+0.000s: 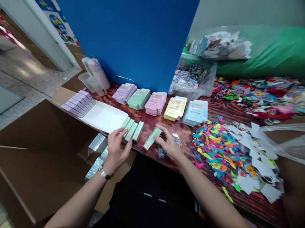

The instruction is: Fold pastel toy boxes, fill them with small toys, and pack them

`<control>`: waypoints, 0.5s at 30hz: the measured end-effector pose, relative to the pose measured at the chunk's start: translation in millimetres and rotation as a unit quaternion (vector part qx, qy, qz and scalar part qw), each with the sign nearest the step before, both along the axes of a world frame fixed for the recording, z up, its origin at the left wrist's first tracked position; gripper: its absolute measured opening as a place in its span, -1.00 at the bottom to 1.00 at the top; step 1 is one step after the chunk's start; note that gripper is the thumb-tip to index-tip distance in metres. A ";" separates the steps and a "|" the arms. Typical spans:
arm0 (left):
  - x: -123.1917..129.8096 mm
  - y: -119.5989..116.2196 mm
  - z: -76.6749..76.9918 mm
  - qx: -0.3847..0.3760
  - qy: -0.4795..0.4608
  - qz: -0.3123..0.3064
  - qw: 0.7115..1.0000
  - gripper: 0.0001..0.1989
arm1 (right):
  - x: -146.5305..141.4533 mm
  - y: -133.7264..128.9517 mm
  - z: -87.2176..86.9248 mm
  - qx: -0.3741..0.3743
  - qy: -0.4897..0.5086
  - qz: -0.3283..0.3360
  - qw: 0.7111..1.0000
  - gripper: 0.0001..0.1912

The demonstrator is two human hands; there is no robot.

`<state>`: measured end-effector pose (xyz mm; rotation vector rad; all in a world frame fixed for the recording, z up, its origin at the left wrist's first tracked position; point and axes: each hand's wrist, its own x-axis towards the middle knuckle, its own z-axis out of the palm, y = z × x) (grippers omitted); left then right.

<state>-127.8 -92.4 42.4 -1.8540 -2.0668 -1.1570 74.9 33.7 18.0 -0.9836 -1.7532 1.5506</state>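
My right hand (pixel 170 144) has its thumb and fingers closed on one end of a small green box (pixel 150 140), held slanted over the table's front edge. Several matching green boxes (pixel 132 130) stand side by side in a row to the left of it. At the left end of that row is my left hand (pixel 117 148), thumb and forefinger apart; its fingertips are at or very near the boxes, and I cannot tell how firmly they touch. Partly behind my right hand lie small printed cards (pixel 176 139) and a dark printed packet (pixel 162 152).
Behind are stacks of flat cartons in lilac (pixel 124 92), green (pixel 138 98), pink (pixel 155 103), yellow (pixel 175 108) and blue (pixel 195 112). A white tray (pixel 106 116) holds lilac boxes (pixel 78 103). Colourful balloons (pixel 214 152) and white cards (pixel 262 151) are heaped right. An open carton (pixel 36 155) stands left.
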 end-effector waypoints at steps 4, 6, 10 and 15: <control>-29.1 4.2 -9.8 -0.104 0.093 -0.049 0.989 -0.25 | -13.9 11.1 -13.8 0.016 -0.054 0.041 0.998 -0.41; -38.2 7.8 -17.5 -0.139 0.111 -0.073 0.981 -0.19 | -20.0 16.7 -17.8 0.036 -0.083 0.052 0.995 -0.39; -49.3 15.6 -31.9 -0.167 0.086 -0.096 0.977 -0.30 | -34.0 27.7 -20.6 0.072 -0.137 0.038 0.987 -0.41; -51.9 19.6 -32.5 -0.165 0.059 -0.097 0.980 -0.36 | -49.0 36.1 -15.5 0.107 -0.155 0.058 0.980 -0.37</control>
